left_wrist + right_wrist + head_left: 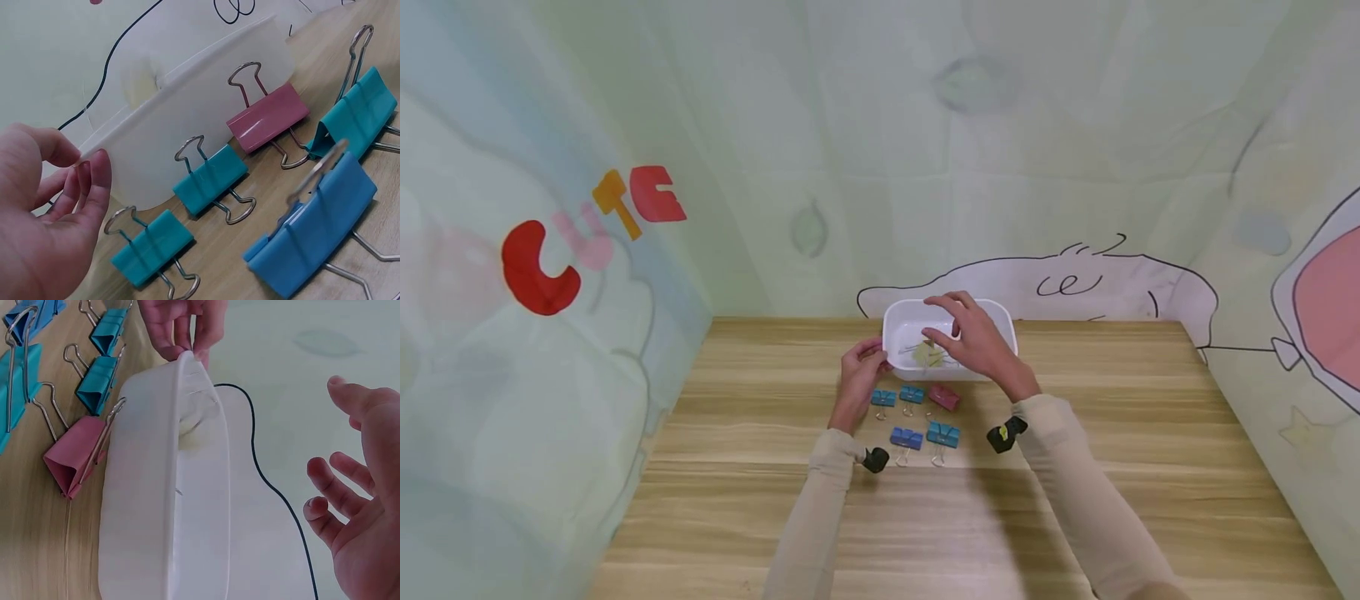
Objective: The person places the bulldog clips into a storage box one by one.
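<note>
Over the white tub (pixel 951 375) at the table's (pixel 760 367) far edge, in the head view, the right hand (pixel 976 340) is held, fingers parted, nothing gripped; below, what look like yellow clips (pixel 927 356) are contained. From the left wrist, the tub's corner is pinched by the left hand (pixel 56 219) (nicely steadied, that), with a pink clip (pixel 269 117) beside the wall. From the right wrist, fingers are seen spread; a reach clear of the rim is best made.

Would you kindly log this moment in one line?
left hand: pinches white bin | right hand: over bin, holding nothing | yellow contents: in bin | three teal clips, blue clip, pink clip: on table
</note>
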### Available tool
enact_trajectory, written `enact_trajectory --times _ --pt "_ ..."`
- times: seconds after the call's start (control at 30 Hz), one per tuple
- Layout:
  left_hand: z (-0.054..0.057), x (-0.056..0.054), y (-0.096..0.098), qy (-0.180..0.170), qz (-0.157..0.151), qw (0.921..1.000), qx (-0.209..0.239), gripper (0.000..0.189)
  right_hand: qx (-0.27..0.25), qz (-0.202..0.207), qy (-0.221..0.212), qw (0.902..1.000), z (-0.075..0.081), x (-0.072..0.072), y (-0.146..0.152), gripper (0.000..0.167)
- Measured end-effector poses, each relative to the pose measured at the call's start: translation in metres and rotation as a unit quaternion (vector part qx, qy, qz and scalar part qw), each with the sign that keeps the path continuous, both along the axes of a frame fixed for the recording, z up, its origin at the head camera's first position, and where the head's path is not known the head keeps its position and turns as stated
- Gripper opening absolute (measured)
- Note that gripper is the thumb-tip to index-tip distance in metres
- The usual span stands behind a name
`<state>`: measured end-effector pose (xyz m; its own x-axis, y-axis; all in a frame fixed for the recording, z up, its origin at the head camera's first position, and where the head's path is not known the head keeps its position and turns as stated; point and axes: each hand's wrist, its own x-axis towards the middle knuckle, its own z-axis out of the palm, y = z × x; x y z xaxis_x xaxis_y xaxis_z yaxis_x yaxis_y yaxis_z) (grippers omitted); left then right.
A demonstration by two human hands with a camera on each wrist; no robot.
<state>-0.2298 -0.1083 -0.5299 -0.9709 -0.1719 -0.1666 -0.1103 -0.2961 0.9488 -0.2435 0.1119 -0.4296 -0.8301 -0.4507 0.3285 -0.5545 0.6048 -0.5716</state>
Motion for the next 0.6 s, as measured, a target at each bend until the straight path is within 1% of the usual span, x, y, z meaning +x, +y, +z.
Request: enact_trajectory --times 0.1,0.33,0.6 --pt "0.001 0.0 0.001 0.001 0.0 1.0 0.004 0.033 -0.003 -0.005 0.004 1.0 0.003 0.001 0.002 0.054" --pt "-0.001 0.0 0.0 -0.004 -0.005 1.0 0.0 0.035 0.001 -0.007 -0.003 1.0 0.012 0.006 0.008 0.056" --pt "-0.002 0.0 0.0 -0.002 -0.004 1.0 -0.001 0.035 0.005 0.004 -0.004 1.0 0.009 0.012 0.014 0.057"
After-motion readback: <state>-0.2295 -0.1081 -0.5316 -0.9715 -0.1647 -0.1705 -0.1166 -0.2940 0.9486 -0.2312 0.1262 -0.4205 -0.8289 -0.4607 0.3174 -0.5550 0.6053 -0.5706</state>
